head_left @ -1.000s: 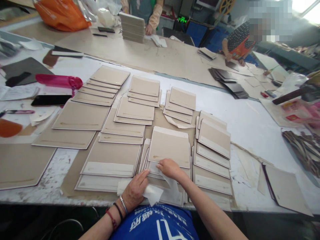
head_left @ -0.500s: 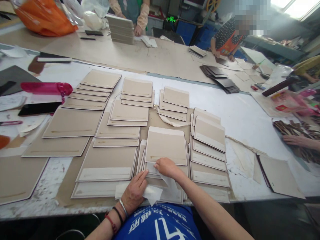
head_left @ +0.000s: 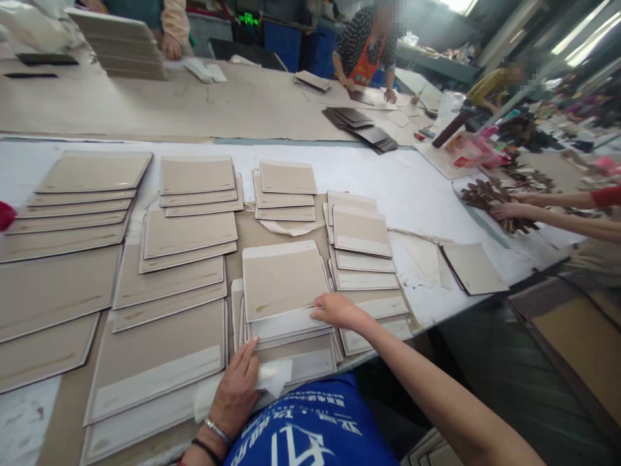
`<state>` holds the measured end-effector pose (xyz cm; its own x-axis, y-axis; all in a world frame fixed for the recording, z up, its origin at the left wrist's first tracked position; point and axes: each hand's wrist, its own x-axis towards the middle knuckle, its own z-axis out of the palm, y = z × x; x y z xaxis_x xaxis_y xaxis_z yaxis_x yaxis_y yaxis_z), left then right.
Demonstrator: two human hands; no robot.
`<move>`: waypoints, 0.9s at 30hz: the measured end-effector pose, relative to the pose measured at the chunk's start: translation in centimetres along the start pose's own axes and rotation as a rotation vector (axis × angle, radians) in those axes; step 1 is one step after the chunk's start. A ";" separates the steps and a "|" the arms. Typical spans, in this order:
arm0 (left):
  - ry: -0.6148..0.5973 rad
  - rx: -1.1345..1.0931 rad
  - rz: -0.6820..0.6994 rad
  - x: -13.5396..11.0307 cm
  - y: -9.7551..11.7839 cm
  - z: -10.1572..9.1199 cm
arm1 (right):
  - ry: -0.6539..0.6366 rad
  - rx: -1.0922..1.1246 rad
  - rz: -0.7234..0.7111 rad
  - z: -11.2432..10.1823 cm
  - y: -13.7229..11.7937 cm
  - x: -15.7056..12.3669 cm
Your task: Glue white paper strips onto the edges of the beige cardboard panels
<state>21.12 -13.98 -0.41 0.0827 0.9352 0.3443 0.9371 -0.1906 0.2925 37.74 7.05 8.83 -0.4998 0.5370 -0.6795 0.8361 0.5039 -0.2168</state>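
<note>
My left hand (head_left: 239, 387) lies flat, fingers stretched, on the white paper (head_left: 272, 377) at the near edge of a pile of beige cardboard panels. My right hand (head_left: 336, 309) rests with curled fingers on the right lower corner of the top panel (head_left: 282, 279) of that pile, touching its white strip. Overlapping rows of similar panels (head_left: 184, 233) cover the table in front of me.
The white table's (head_left: 417, 188) right edge drops to the floor. Across it, people work at stacks of beige boards (head_left: 121, 45) and dark sheets (head_left: 361, 126). Another person's hands (head_left: 507, 210) handle brown pieces at right. A lone panel (head_left: 473, 266) lies near the right edge.
The view has swung right and closer. My right hand slid along the top panel to its right corner; my left hand stays on the white paper.
</note>
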 end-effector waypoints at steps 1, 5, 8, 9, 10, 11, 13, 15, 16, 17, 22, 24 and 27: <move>0.001 0.002 0.011 0.0 0.0 0.0 | 0.025 0.030 0.032 0.5 0.6 -0.2; -0.023 0.011 0.036 -0.1 -0.1 0.0 | 0.112 0.118 0.129 2.4 1.6 -0.4; -0.051 0.022 0.048 -0.2 -0.1 0.0 | 0.148 0.133 0.138 3.0 1.6 -0.4; -0.060 0.028 0.054 -0.2 -0.1 0.0 | 0.157 0.133 0.140 3.1 1.6 -0.5; -0.069 0.035 0.060 -0.2 -0.1 0.0 | 0.163 0.132 0.145 3.2 1.6 -0.5; -0.077 0.041 0.068 -0.2 -0.1 0.0 | 0.166 0.130 0.147 3.3 1.6 -0.5; -0.084 0.050 0.076 -0.2 -0.2 0.0 | 0.169 0.124 0.151 3.5 1.7 -0.4; -0.082 0.052 0.071 -0.2 -0.2 0.0 | 0.181 0.117 0.151 3.8 1.7 -0.3; -0.081 0.049 0.067 -0.2 -0.2 0.0 | 0.191 0.114 0.150 3.9 1.8 -0.3; -0.077 0.045 0.062 -0.2 -0.2 0.0 | 0.200 0.112 0.149 4.0 1.8 -0.2; -0.069 0.050 0.041 0.1 0.1 -0.3 | 0.221 0.098 0.148 4.2 1.7 -0.2; -0.072 0.060 0.036 0.2 0.2 -0.4 | 0.224 0.086 0.152 4.2 1.5 -0.2; -0.080 0.069 0.043 0.2 0.2 -0.5 | 0.249 0.054 0.171 4.4 1.4 -0.3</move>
<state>21.15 -13.98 0.12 0.1474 0.9479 0.2823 0.9529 -0.2126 0.2163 40.03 4.62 5.60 -0.3857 0.7636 -0.5178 0.9202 0.3591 -0.1559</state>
